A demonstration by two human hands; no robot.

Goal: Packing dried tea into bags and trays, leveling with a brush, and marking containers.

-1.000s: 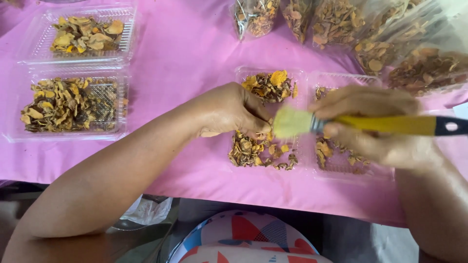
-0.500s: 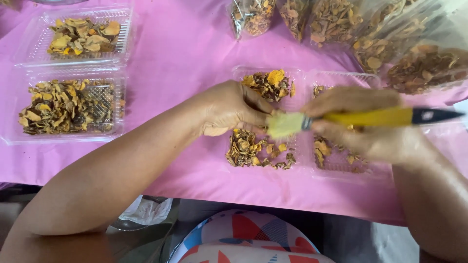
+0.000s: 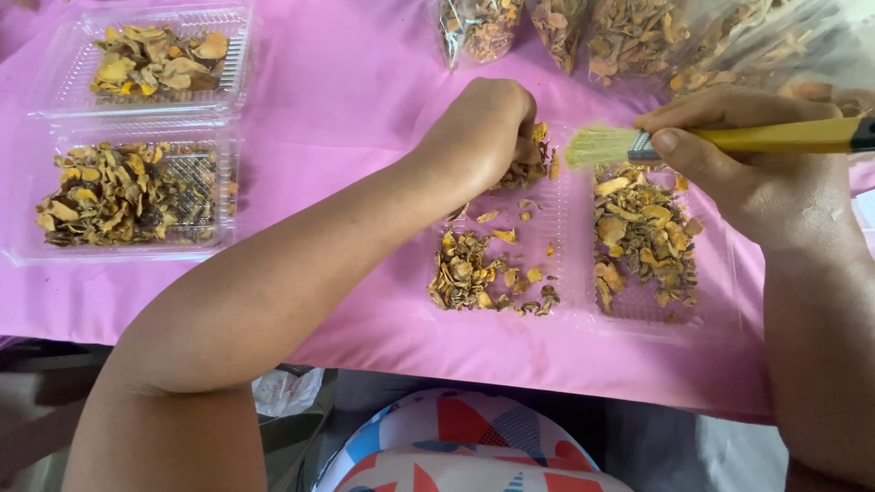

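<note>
I count two clear plastic clamshell trays on the counter, each open with two halves. The near clear clamshell tray (image 3: 565, 314) lies in front of me; the far clear clamshell tray (image 3: 232, 137) sits well apart at my left. Both lie on the pink cloth (image 3: 346, 100) that covers the counter.

My left hand (image 3: 488, 128) reaches into the far end of the near tray's left half, its fingers closed together on dried orange-brown root slices (image 3: 529, 169); I cannot tell how many it pinches, since the knuckles hide them. A second heap of slices (image 3: 474, 278) lies at the near end of that half, with a few loose chips between. The right half holds one spread pile (image 3: 647, 237).

My right hand (image 3: 756, 173) is clamped on one yellow-handled flat paintbrush (image 3: 729, 138), thumb on the metal ferrule, pale bristles pointing left just beside my left hand, above the tray's middle ridge.

Along the far edge lie several clear bags of dried slices (image 3: 638, 41), at least four; they overlap, so the count is unsure.
</note>
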